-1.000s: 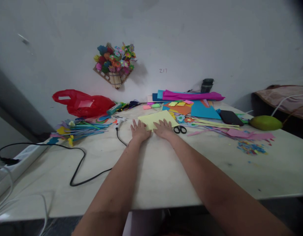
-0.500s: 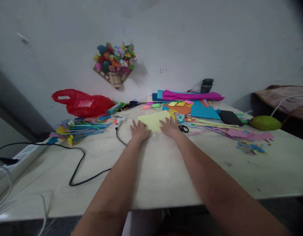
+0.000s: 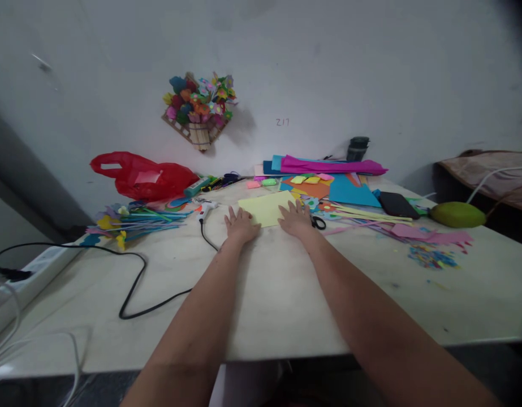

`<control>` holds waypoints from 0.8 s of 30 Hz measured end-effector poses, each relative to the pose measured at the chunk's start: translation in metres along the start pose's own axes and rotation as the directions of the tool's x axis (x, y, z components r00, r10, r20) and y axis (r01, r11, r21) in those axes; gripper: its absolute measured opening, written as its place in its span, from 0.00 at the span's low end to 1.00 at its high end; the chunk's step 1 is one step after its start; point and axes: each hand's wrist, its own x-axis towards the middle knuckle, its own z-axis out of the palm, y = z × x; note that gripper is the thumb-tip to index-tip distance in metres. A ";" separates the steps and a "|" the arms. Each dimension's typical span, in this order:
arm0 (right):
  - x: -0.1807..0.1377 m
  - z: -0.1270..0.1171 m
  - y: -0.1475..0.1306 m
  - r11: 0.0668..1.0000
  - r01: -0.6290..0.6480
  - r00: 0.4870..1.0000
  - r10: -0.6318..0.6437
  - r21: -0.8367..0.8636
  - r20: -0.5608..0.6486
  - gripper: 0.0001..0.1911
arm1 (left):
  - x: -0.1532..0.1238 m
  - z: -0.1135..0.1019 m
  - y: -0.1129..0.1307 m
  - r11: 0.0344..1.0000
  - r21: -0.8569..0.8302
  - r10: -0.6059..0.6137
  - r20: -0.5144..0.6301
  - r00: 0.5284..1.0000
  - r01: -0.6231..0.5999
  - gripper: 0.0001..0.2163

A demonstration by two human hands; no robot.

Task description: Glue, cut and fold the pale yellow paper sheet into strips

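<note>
A pale yellow sheet of paper (image 3: 267, 208) lies flat on the white table (image 3: 286, 294) in front of me. My left hand (image 3: 241, 225) rests with spread fingers on its left edge. On the right edge lies my right hand (image 3: 294, 219), fingers apart and palm down, covering that corner. Black-handled scissors (image 3: 318, 223) poke out beside my right wrist, their blades hidden. Left of my left hand sits a white glue gun (image 3: 207, 210) with a black cord.
Paper flowers on stems (image 3: 133, 221) and a red plastic bag (image 3: 146, 176) are at the left. Coloured sheets (image 3: 354, 193), a phone (image 3: 396, 204), a green mango-like fruit (image 3: 457, 215) and paper scraps (image 3: 432, 256) lie right. A power strip (image 3: 48, 263) runs along the left edge.
My right hand has slid slightly to the right along the yellow sheet. My left hand stays in place on the paper's left edge.
</note>
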 end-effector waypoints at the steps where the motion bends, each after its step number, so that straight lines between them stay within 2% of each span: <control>1: 0.000 0.000 -0.002 1.000 0.012 1.000 -0.012 -0.006 0.003 0.29 | 0.000 0.000 0.000 1.000 -0.003 0.000 0.000 1.000 0.000 0.22; 10: 0.000 0.004 -0.019 0.995 0.097 0.995 -0.097 0.009 -0.018 0.29 | -0.002 0.000 0.001 1.000 -0.024 0.007 -0.026 1.000 -0.007 0.21; 19: 0.000 -0.002 -0.013 0.996 0.041 0.999 -0.044 0.079 0.033 0.32 | -0.001 0.001 0.000 1.000 -0.025 -0.008 -0.024 1.000 0.007 0.21; 24: -0.001 -0.001 -0.015 0.996 0.036 0.999 -0.037 0.076 0.016 0.36 | -0.002 -0.001 0.001 1.000 -0.021 -0.014 -0.017 1.000 0.014 0.21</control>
